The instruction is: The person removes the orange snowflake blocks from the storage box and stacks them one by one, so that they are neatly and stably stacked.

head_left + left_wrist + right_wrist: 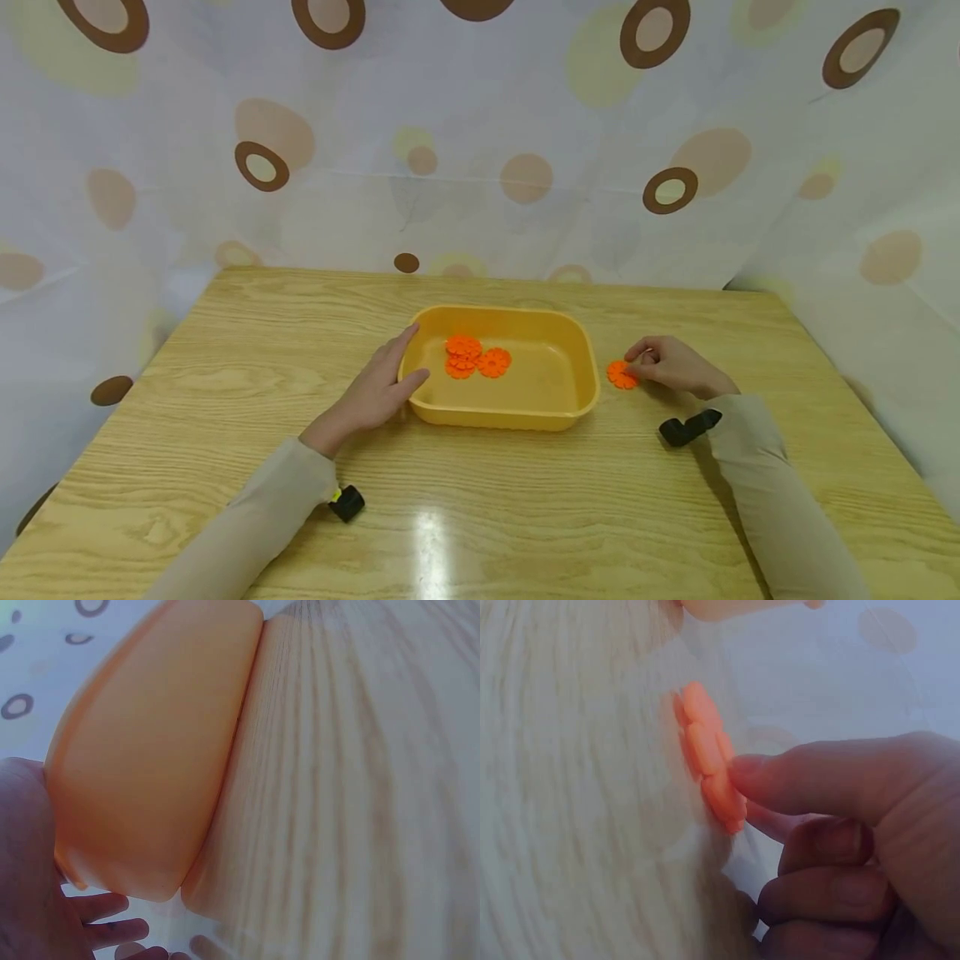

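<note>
A yellow plastic tub point(517, 421) stands on the wooden table with several orange flower-shaped discs point(494, 362) lying together in its left half. My left hand point(378, 387) rests at the tub's left end, thumb over the rim and fingers stretched along that end. In the left wrist view those fingers point(116, 930) reach past the tub's outer wall point(157, 750), fairly straight and spread. Right of the tub, my right hand point(675, 365) pinches another orange flower-shaped disc point(621, 375) by its edge between thumb and forefinger. The right wrist view shows this disc point(712, 761) tilted close over the table, other fingers curled.
The wooden table point(487, 508) runs out on all sides of the tub. A patterned cloth point(480, 225) hangs behind the table's back edge and along its sides. Small black cameras point(347, 503) sit at both wrists, close over the tabletop.
</note>
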A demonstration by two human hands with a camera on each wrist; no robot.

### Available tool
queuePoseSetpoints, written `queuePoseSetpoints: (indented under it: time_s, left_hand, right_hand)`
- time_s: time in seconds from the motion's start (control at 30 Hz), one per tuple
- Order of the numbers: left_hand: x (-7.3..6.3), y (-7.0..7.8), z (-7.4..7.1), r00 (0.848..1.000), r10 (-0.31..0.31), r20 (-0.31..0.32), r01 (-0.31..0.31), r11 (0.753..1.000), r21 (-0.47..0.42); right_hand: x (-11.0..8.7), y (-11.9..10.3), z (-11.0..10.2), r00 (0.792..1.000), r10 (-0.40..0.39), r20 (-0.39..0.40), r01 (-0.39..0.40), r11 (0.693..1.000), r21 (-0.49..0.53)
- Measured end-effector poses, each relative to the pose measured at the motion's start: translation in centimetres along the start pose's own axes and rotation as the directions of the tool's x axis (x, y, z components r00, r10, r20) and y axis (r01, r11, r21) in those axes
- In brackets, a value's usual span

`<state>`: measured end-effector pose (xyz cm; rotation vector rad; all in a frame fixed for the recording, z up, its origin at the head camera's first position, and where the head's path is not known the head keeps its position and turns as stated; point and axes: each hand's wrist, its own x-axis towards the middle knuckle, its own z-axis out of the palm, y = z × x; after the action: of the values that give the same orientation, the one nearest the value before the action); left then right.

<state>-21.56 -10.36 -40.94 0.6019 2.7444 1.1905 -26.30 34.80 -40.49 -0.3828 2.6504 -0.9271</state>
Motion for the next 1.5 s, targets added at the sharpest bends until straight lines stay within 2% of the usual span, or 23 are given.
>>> queuePoseSetpoints:
  time_s: [0.6,0.93,1.13,1.3,1.5]
  left_hand:
    - [0.0,0.1,-0.7,1.0,-0.005,-0.007,0.006,1.0,0.011]
    - [0.1,0.0,-0.8,1.0,0.003,-0.018,-0.003,1.0,0.02]
    - [0.1,0.1,-0.9,1.0,-0.005,-0.011,0.005,1.0,0.021]
    - [0.2,0.1,-0.8,1.0,-0.003,-0.02,0.003,1.0,0.012]
    - [0.0,0.1,-0.2,1.0,0.009,-0.003,-0.009,1.0,-0.003]
  right_hand:
    - [0.8,-0.7,0.2,0.998,-0.066,0.0,0.066,0.998,-0.019]
    - [1.1,-0.8,0.2,0.998,-0.064,-0.021,0.064,0.998,-0.029]
    - [1.3,-1.1,0.2,0.997,-0.077,-0.027,0.078,0.996,0.033]
    - [1.1,-1.6,0.0,0.993,-0.1,-0.062,0.105,0.991,0.08]
    - [0.3,-2.4,-0.2,0.99,-0.115,-0.076,0.123,0.985,0.117]
